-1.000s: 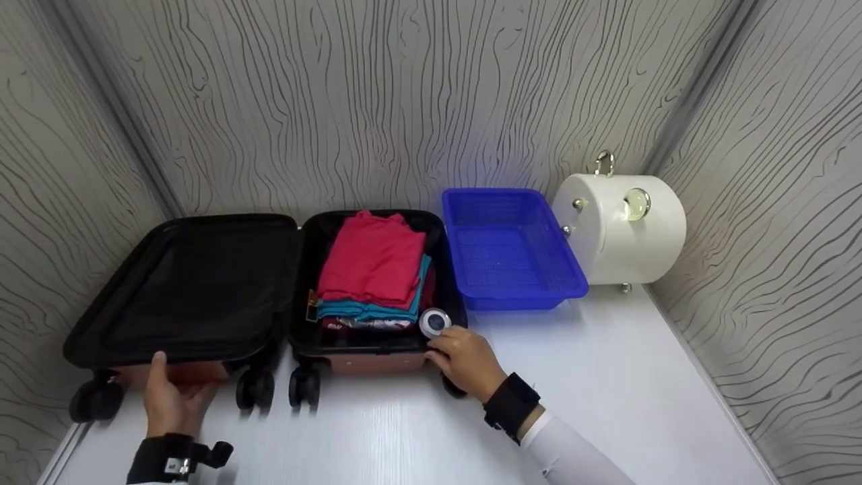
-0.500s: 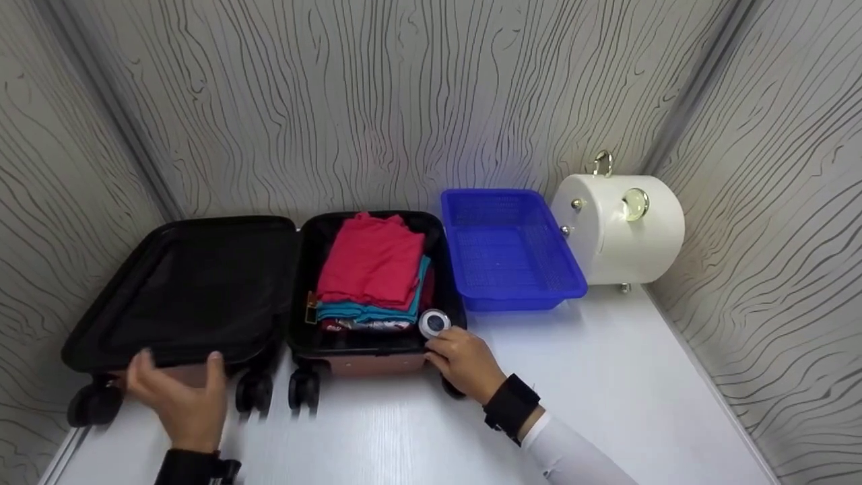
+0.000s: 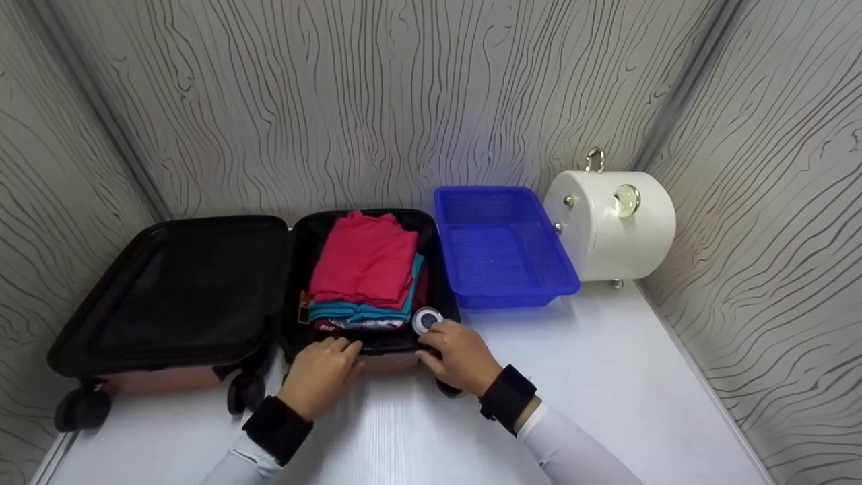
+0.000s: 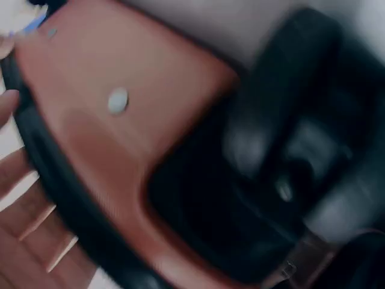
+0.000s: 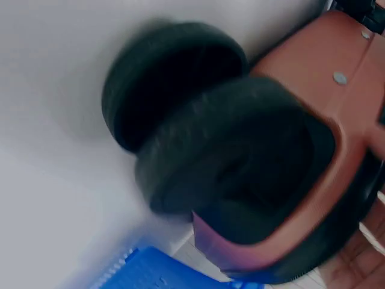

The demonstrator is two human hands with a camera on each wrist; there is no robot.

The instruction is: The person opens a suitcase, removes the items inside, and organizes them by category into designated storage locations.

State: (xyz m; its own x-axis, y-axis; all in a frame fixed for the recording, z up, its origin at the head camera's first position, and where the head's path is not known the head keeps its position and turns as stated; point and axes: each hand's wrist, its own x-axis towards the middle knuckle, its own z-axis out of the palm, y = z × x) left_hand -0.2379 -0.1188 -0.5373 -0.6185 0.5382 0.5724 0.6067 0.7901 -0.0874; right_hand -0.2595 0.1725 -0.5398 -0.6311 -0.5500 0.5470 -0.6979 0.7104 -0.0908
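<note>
An open suitcase lies with its empty black-lined half (image 3: 195,289) at left and its packed half (image 3: 441,283) in the middle. Folded clothes, a pink garment (image 3: 367,259) over a teal one (image 3: 360,311), fill the packed half. My left hand (image 3: 320,377) grips the front rim of this half; in the left wrist view the fingers lie behind the black edge. My right hand (image 3: 465,353) holds the same rim farther right, its fingers over the edge and thumb outside. Right at those fingertips sits a small round white thing with a dark centre (image 3: 427,319).
A blue plastic basket (image 3: 515,300) stands right of the suitcase. Beyond it is a white cylindrical case (image 3: 630,236) with metal knobs. Black wheels (image 5: 222,144) stick out from the suitcase's front. A small gold-edged item (image 3: 304,308) stands left of the clothes. Patterned walls enclose the table.
My left hand has let go of the left half's front edge and moved right to the packed half's front rim. My right hand stays on its rim. The head view has shifted slightly.
</note>
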